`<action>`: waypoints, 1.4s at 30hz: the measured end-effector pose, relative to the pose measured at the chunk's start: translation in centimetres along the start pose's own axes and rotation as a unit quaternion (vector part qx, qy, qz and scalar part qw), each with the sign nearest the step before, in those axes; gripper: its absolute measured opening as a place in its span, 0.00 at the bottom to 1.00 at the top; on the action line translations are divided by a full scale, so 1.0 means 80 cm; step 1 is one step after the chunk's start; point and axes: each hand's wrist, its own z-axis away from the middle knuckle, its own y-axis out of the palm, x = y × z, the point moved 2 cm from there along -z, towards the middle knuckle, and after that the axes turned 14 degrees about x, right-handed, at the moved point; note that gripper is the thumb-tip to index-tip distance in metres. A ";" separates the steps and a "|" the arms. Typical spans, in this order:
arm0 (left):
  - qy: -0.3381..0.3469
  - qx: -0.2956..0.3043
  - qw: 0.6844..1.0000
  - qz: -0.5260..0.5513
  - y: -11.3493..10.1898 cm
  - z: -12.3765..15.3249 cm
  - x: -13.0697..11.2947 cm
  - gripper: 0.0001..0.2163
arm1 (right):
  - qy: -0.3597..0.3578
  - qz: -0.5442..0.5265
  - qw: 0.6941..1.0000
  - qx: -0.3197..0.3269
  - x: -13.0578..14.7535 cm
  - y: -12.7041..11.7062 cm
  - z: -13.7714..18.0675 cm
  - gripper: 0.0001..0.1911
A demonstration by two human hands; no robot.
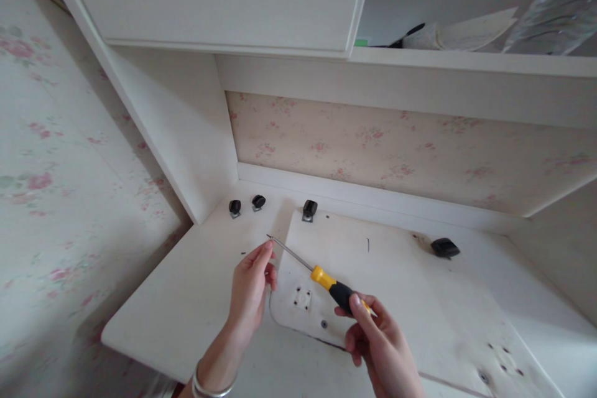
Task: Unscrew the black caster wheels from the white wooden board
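My right hand (380,342) is wrapped round the yellow and black handle of a screwdriver (321,275), whose metal shaft points up and to the left. My left hand (252,286) pinches at the screwdriver's tip. A small dark piece, perhaps a screw, shows there, too small to make out surely. Below the tool lies a white board (387,273) with screw holes near its corners. One black caster (308,210) stands at its far left corner, and another caster (445,248) lies tilted at its far right.
Two more casters, a left one (235,208) and a right one (258,201), rest on the white desktop (177,298) beyond my left hand. A white cabinet (233,15) overhangs the desk. Its open shelf holds papers (466,34) and a plastic bag (555,12). Flowered wallpaper (41,211) covers the left wall.
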 end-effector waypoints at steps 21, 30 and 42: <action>0.026 -0.014 0.999 -0.012 -0.001 -0.006 0.003 0.16 | -0.012 0.004 1.000 -0.004 -0.007 -0.003 0.003 0.26; 0.037 -0.016 0.997 -0.064 -0.015 -0.013 -0.003 0.18 | -0.015 0.011 1.000 0.001 -0.011 -0.001 0.003 0.26; 0.002 -0.009 0.755 -0.655 -0.107 -0.061 0.025 0.16 | -0.033 0.017 0.999 -0.030 -0.004 -0.030 0.007 0.25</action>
